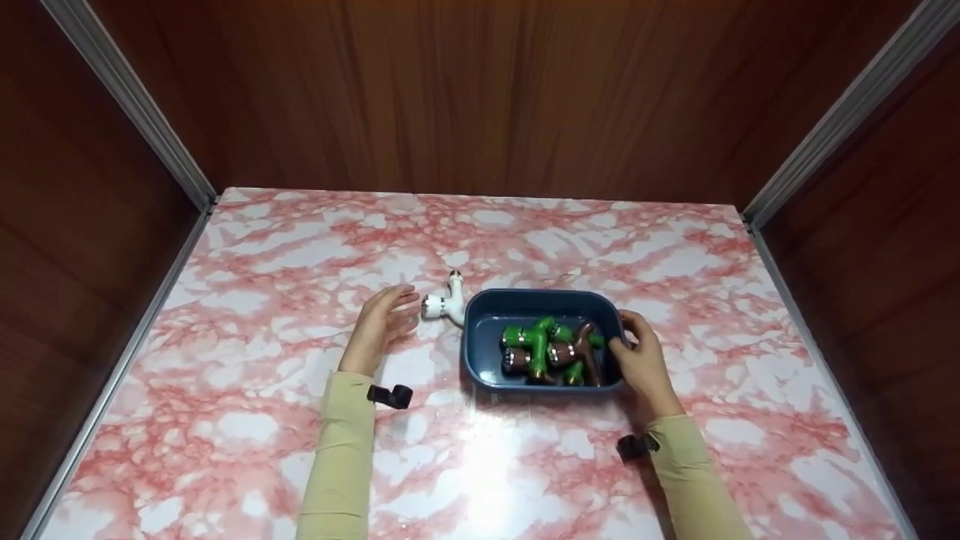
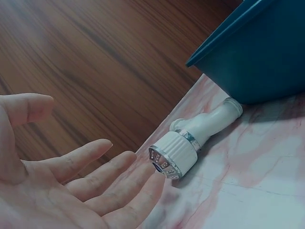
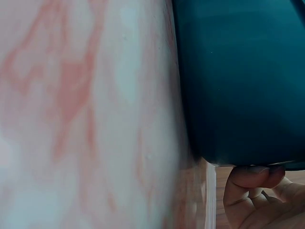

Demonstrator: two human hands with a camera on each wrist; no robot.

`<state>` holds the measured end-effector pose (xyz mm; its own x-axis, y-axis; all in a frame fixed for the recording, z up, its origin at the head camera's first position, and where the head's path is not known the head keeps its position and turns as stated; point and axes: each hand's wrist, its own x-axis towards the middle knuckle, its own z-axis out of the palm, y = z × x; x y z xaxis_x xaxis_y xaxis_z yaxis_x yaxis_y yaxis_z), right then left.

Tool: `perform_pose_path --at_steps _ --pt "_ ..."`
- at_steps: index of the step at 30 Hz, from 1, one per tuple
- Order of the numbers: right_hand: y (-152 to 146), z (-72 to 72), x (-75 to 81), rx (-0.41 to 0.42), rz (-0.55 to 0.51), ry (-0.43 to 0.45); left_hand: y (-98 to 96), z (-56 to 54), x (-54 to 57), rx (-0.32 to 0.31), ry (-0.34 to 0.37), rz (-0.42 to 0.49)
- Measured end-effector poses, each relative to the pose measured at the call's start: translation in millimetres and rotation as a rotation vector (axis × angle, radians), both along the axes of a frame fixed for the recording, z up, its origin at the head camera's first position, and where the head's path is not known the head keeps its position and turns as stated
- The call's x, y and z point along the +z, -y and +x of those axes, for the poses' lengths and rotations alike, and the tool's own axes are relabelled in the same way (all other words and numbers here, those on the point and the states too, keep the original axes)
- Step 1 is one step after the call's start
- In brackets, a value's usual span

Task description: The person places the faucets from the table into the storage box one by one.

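A white plastic tap (image 1: 448, 303) with a ribbed knob lies on the table, its far end against the left side of a blue plastic tub (image 1: 541, 388). My left hand (image 1: 381, 328) is beside the knob, fingers extended and palm turned toward it; in the left wrist view the fingertips overlap the edge of the white tap (image 2: 177, 147). With my right hand (image 1: 643, 363) I grip the tub's right rim, thumb over the edge. Inside the tub lie several taps, among them a green tap (image 1: 538, 349) and a brown tap (image 1: 586, 352).
The table (image 1: 247, 427) has a red and white marbled top. Brown wood-grain panels stand behind it (image 1: 480, 97) and at both sides, with metal strips along the corners. A dark band with a small black piece (image 1: 391, 396) sits at each wrist.
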<state>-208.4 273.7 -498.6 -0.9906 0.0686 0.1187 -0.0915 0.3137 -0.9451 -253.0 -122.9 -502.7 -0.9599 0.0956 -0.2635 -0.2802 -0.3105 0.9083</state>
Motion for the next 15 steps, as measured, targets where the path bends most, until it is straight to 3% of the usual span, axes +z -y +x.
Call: perform_pose_path --at_steps 7,15 --pt "0.3 -0.2 0.1 0.001 -0.009 0.008 -1.6 -4.0 -0.7 -0.003 0.002 -0.010" --pt "1.0 -0.3 -0.1 -0.007 -0.011 0.024 -3.9 -7.9 1.0 -0.004 -0.005 0.040"
